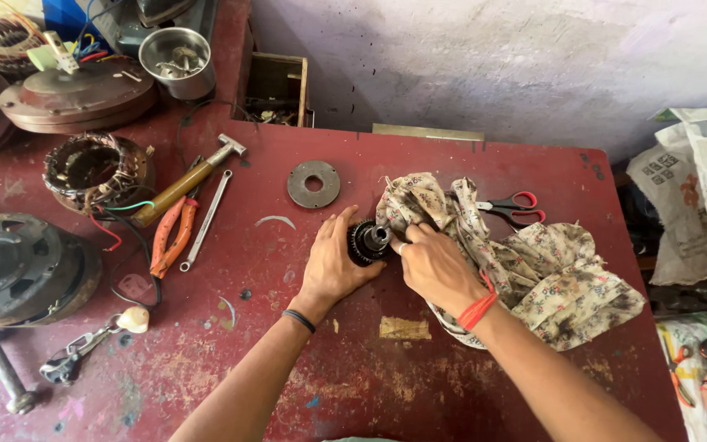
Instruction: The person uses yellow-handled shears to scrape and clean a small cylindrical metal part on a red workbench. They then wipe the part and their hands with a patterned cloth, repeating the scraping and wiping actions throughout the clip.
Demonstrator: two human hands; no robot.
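Black toothed rotor [367,242] with shiny steel centre sits mid-bench [353,385], gripped by left hand [333,263]; right hand [435,266] pinches floral cloth [550,278] against it. Bare red bench below rotor, back edge near. Steel cup [177,61] upper left of rotor holds small metal parts; wooden box [276,86] beside it, contents unclear.

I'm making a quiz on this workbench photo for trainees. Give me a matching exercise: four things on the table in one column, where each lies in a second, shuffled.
Things:
1. scissors
2. hammer
3. metal disc
4. black toothed part

Places:
A. flat on the bare red table, just above the left hand
B. between the left hand and the right hand
C. on the floral cloth, right of the hands
D. left of the hands, next to the orange pliers

Pairs: 1-C, 2-D, 3-A, 4-B
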